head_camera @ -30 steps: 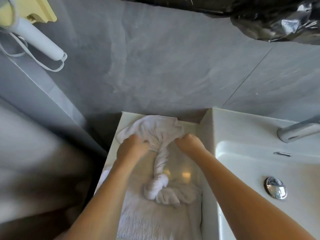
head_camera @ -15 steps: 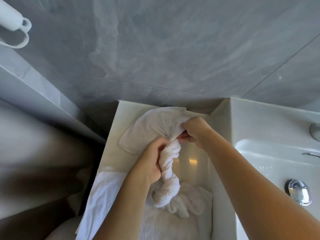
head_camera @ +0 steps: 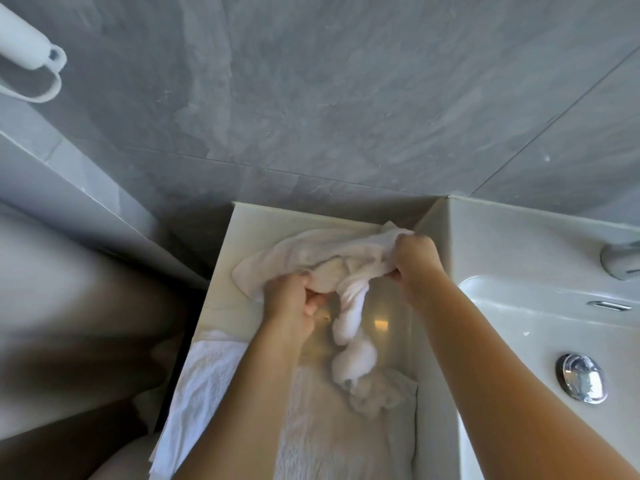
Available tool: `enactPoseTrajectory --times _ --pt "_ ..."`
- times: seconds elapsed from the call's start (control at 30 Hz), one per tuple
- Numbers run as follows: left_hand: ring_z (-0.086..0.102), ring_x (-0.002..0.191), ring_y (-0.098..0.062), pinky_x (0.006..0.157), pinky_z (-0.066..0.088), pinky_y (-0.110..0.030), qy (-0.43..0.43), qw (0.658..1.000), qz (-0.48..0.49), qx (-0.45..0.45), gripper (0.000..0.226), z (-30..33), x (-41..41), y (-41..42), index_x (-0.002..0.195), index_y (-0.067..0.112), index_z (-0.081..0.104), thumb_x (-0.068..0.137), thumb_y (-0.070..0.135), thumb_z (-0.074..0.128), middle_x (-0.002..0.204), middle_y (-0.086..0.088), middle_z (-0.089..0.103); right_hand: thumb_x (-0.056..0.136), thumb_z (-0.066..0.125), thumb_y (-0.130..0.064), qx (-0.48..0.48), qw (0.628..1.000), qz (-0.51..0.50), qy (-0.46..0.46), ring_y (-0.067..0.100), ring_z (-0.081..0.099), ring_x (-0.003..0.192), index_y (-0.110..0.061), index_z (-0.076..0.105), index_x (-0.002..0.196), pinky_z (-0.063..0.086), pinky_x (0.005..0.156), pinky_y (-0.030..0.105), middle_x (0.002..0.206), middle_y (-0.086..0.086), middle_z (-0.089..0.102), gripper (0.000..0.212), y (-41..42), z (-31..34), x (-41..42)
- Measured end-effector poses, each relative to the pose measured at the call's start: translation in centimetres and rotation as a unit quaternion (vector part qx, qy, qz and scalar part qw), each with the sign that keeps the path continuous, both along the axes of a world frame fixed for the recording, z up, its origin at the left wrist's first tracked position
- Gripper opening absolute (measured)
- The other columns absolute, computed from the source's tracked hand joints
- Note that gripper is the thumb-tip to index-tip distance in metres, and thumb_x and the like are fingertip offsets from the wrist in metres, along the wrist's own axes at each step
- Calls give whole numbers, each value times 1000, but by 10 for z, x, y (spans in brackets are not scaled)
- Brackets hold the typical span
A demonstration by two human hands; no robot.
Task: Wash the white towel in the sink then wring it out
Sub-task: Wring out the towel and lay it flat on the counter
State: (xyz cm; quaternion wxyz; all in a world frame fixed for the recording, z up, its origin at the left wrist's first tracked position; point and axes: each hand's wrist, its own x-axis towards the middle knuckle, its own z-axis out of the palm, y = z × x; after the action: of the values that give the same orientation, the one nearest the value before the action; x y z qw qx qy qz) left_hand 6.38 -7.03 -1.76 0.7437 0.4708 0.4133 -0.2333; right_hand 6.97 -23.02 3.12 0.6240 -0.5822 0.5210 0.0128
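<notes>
White towel (head_camera: 329, 252) gripped by left hand (head_camera: 289, 303) and right hand (head_camera: 414, 259), fingertips buried in folds.

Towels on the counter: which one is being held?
The twisted white towel, gripped by the left hand and right hand at its spread upper end. The other towel lies flat, untouched, nearer the camera.

Both bare forearms outstretched, left hand (head_camera: 289, 303) and right hand (head_camera: 414, 258) clenched (knuckles up), apart.
</notes>
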Motion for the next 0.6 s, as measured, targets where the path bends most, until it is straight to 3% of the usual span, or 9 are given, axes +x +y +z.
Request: enactPoseTrajectory --times 0.07,0.13,0.2,0.27,0.33,0.4,0.43,0.5,0.6 --pt "56 80 -28 60 47 -33 -97 968 -37 227 14 -7 10 28 104 7 47 93 -2 51 99 -16 59 102 42 -14 5 997 -80 -4 27 55 109 -5 51 136 43 95 30 120 14 57 37 -3 -2 -7" --pt "53 82 -28 68 40 -35 -232 873 -73 423 17 -4 18 58 105 10 37 96 2 49 93 -9 52 101 36 -14 -24 996 -88 10 30 56 101 -4 50 135 47 91 38 116 15 58 37 0 -6 -12" --pt "54 77 -25 65 42 -35 -361 815 -87 446 25 6 24 68 107 10 31 97 4 53 91 -8 51 103 36 -18 -46 997 -65 18 38 58 109 0 50 135 47 89 40 122 21 59 39 9 -9 -13" --pt "58 76 -12 66 50 -24 -382 837 -103 377 41 12 26 60 110 12 27 93 4 63 95 -1 52 102 39 -30 -28 998 -53 21 38 59 112 -5 52 134 50 92 40 126 17 61 43 16 -16 -12" --pt "57 78 -5 69 51 -23 -281 895 -111 327 49 5 25 52 113 13 28 87 11 69 96 2 51 96 46 -35 19 998 -41 38 33 64 92 -7 58 123 55 75 38 109 14 65 41 22 -18 -14" --pt "58 77 -16 68 51 -34 -153 930 -134 305 45 -11 24 50 111 7 43 83 30 69 93 -8 59 91 51 -28 41 997 -27 52 22 56 69 -6 62 110 45 59 31 85 8 60 32 25 -17 -23" --pt "58 73 -21 66 48 -35 -122 923 -182 316 39 -17 24 49 99 6 54 83 40 66 87 -11 63 90 52 -25 51 997 -19 61 18 49 61 -8 63 102 39 55 29 75 5 55 24 26 -19 -28" --pt "56 66 -23 63 42 -35 -129 899 -266 323 40 -19 23 39 69 10 58 91 44 57 67 -7 60 94 53 -26 96 993 17 72 14 41 55 -11 61 94 33 52 26 64 0 48 16 31 -18 -36" --pt "58 68 -17 60 41 -29 -169 891 -276 319 37 -9 25 15 72 15 62 97 41 55 67 1 61 95 57 -42 98 991 57 66 14 46 62 -12 60 110 37 57 27 70 -1 50 34 37 -20 -30"
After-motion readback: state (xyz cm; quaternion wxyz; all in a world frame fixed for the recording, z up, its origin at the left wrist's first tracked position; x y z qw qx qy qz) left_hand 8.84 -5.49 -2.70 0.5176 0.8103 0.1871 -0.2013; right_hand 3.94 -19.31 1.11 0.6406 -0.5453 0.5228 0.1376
